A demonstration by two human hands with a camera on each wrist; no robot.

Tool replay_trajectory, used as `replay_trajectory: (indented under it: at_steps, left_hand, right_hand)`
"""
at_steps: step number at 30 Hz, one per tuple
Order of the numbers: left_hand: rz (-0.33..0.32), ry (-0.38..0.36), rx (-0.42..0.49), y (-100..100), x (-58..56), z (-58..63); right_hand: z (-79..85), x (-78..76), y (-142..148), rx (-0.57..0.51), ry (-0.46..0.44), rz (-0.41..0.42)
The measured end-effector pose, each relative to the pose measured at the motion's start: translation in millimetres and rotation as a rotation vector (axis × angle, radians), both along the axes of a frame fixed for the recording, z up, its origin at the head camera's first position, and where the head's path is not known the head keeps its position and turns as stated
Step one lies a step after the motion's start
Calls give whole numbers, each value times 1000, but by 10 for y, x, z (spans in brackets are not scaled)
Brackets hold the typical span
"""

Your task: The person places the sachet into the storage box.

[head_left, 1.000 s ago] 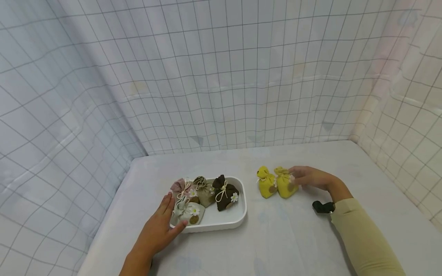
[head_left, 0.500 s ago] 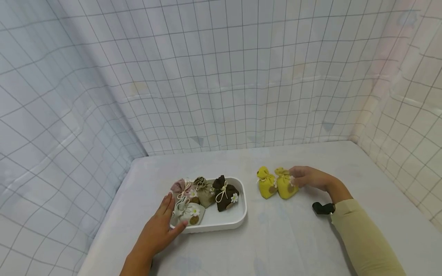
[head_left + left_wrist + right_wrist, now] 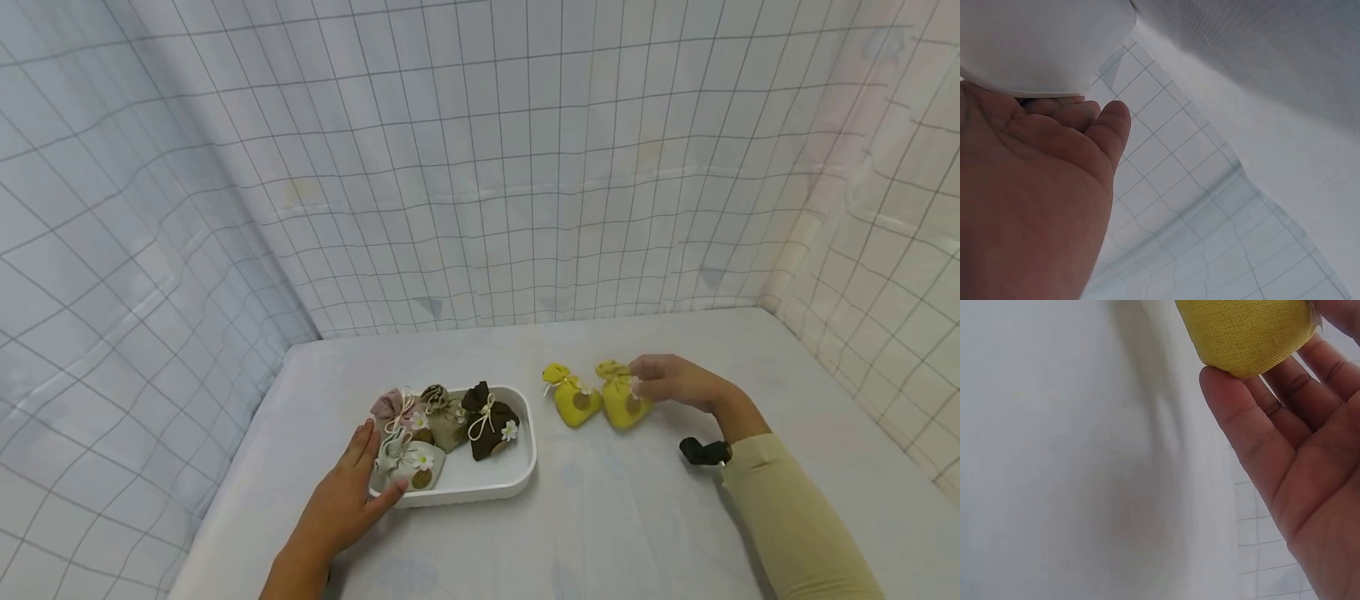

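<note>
My left hand (image 3: 343,490) lies at the left front corner of a white tray (image 3: 480,492), its fingers stretched along the left side and its thumb at the near rim. In the left wrist view its fingertips (image 3: 1119,115) sit right by the tray's wall (image 3: 1041,47). To the right, my right hand (image 3: 684,385) pinches a yellow drawstring pouch (image 3: 621,408) with thumb and fingers; the right wrist view shows the yellow cloth (image 3: 1250,334) against the fingers. Another yellow pouch (image 3: 576,407), decorated with a round brown patch, lies just left of it, tilted.
Inside the tray are a pink pouch (image 3: 392,405), an olive pouch (image 3: 447,429), a dark brown pouch (image 3: 487,429) and a pale grey-green pouch (image 3: 405,471). A black strap piece (image 3: 703,452) shows at the right wrist. Gridded white curtains (image 3: 465,167) surround the table (image 3: 615,525).
The left yellow pouch has shifted left and tipped, its neck now pointing further left. My right hand has risen very slightly with its pouch; the left hand stays put.
</note>
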State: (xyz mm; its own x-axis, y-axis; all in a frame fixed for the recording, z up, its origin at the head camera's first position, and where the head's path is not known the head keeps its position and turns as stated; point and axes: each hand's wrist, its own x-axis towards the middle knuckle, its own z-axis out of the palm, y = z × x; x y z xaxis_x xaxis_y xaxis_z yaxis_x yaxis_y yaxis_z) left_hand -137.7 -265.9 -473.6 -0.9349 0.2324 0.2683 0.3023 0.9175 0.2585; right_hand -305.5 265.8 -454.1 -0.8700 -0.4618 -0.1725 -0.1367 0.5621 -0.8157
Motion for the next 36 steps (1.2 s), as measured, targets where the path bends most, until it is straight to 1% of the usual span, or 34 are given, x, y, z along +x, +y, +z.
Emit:
replay_trajectory:
  at_steps: [9, 16, 22, 30, 36]
  left_hand:
    - [6, 1, -1, -5, 4, 1]
    - [9, -7, 0, -1, 10, 1]
    - [12, -6, 4, 2, 16, 2]
    - [-2, 5, -2, -9, 8, -3]
    - [-6, 19, 4, -2, 17, 6]
  right_hand:
    - [130, 11, -17, -17, 11, 28]
    - [219, 25, -63, 4, 26, 36]
    - [307, 9, -134, -32, 56, 70]
    - [389, -15, -255, -50, 59, 99]
    - [450, 13, -370, -15, 123, 100]
